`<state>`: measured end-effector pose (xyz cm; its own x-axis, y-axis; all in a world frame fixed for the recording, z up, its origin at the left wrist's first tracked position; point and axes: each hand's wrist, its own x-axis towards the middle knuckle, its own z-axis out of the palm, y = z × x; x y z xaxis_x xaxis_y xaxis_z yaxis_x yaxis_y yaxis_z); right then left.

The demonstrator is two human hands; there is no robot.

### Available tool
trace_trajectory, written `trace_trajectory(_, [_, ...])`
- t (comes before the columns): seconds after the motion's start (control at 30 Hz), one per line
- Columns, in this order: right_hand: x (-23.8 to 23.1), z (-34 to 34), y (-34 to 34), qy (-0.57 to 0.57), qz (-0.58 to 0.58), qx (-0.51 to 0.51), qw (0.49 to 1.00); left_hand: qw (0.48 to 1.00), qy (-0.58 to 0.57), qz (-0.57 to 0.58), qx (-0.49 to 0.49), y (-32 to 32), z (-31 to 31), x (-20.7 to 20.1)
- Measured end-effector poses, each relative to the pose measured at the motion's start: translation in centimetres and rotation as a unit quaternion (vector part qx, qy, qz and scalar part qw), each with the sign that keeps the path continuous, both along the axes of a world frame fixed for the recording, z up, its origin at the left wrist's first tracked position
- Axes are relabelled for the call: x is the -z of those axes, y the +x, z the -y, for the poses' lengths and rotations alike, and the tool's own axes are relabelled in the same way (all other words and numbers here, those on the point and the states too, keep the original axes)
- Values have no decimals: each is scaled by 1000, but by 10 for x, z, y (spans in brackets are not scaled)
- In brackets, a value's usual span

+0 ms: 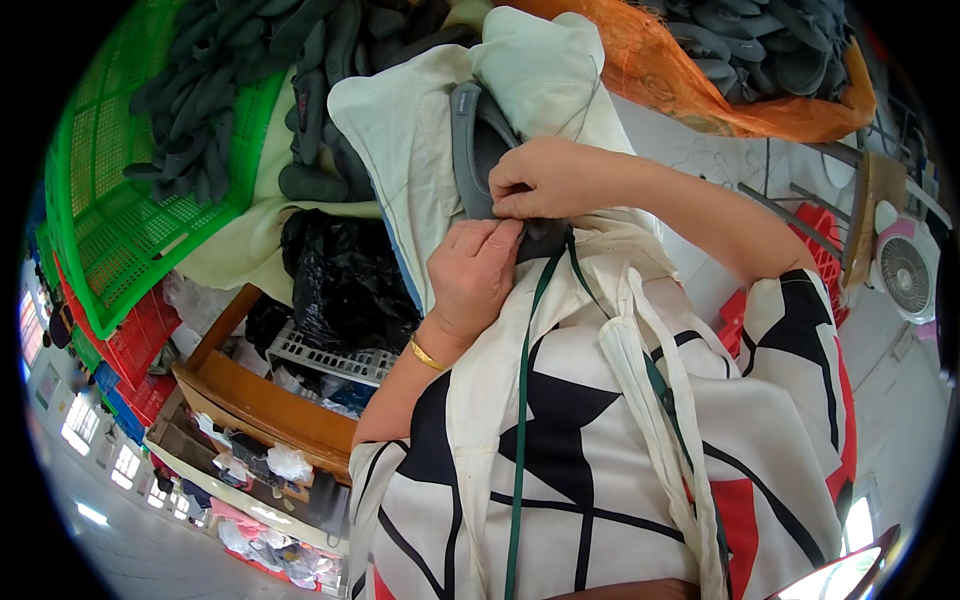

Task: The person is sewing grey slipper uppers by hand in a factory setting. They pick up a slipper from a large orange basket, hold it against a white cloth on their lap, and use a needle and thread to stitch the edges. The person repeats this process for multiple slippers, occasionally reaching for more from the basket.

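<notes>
A dark grey slipper (467,150) lies over a pale cloth cushion (400,130) in front of me, its curved rim pointing away from me. My left hand (472,268) is closed on its near end, with thumb and fingers bent. From the right, my right hand (550,180) pinches the same slipper, and its fingertips almost meet those of my left hand. Whatever small thing may be between the fingertips is hidden. Close to my body, a darker part of the slipper (543,240) shows below the hands, beside a green cord (530,350) on my pale apron (480,400).
A green plastic basket (95,170) at the far left holds many grey slippers (205,120). More lie in an orange sack (640,60) at the far right. A black plastic bag (345,275) sits over an open wooden drawer (270,415). A small fan (903,262) stands at the right.
</notes>
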<state>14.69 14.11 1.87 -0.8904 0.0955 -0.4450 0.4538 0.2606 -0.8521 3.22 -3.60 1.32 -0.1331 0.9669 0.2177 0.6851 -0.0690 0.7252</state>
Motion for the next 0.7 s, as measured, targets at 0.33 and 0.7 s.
trace_trajectory(0.33, [4,25,-28,198,-213,170,942,999,40,8,34,4,3,14])
trace_trajectory(0.7, [-66,-46,-22,-298,-159,269,902,995,-58,68,-44,0,8,7])
